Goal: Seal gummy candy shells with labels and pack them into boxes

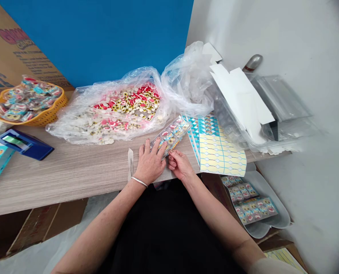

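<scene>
A clear plastic candy box (173,133) with red, white and yellow pieces showing inside lies slanted on the wooden table. My left hand (150,161) rests flat on its near end, fingers spread. At the box's near right corner, my right hand (180,163) has thumb and forefinger pinched together with the other fingers curled. Whatever sits in that pinch is too small to make out. Right of the box lie sticker sheets (222,152), blue-printed ones partly under yellow-backed ones. Behind it, a large clear plastic bag (80,114) spills over with small red, white and yellow candies (137,101).
At the left stand a yellow basket (48,114) of wrapped candies and a blue tape dispenser (29,146). A clear bin (245,142) with white card and plastic boxes occupies the right. Below the table, a grey tray (277,198) holds filled boxes.
</scene>
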{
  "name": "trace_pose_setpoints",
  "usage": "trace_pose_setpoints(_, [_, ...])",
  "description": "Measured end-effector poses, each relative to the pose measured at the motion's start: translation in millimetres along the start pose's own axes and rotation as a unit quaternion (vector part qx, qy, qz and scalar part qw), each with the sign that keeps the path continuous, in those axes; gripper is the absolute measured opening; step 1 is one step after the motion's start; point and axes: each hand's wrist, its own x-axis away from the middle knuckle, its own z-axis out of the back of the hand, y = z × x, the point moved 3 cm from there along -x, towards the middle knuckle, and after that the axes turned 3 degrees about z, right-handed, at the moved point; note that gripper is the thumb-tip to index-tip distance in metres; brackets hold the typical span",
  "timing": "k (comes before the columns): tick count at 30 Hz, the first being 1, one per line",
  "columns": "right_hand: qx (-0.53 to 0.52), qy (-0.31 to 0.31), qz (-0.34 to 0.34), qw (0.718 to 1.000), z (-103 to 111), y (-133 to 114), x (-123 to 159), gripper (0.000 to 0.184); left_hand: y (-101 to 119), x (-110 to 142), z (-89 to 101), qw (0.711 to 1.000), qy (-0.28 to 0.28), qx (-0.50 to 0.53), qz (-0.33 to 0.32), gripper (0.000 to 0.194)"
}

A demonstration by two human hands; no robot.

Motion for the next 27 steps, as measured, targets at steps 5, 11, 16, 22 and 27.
trace_pose_setpoints(5, [0.0,0.005,0.015,1.0,-2,1,1,0.036,-1,1,0.9,1.0,0.001,0.008,-0.011,0.066])
trace_pose_setpoints(11, [0.01,0.013,0.031,0.999,-4,5,6,0.033,-5,2,0.4,1.0,0.001,0.005,-0.03,0.062])
trace_pose_setpoints(16, [0.036,0.001,0.013,0.999,-12,15,15,0.04,-6,2,-1.8,0.999,0.0,0.0,-0.032,0.062])
trace_pose_setpoints(22, [0.07,0.027,0.022,0.997,-6,19,16,0.038,-7,3,-0.6,0.999,0.004,0.0,-0.051,0.063])
trace_pose_setpoints(27, [0.144,0.109,0.161,0.97,9,3,16,0.023,-6,4,2.1,0.999,0.003,-0.004,-0.051,0.064])
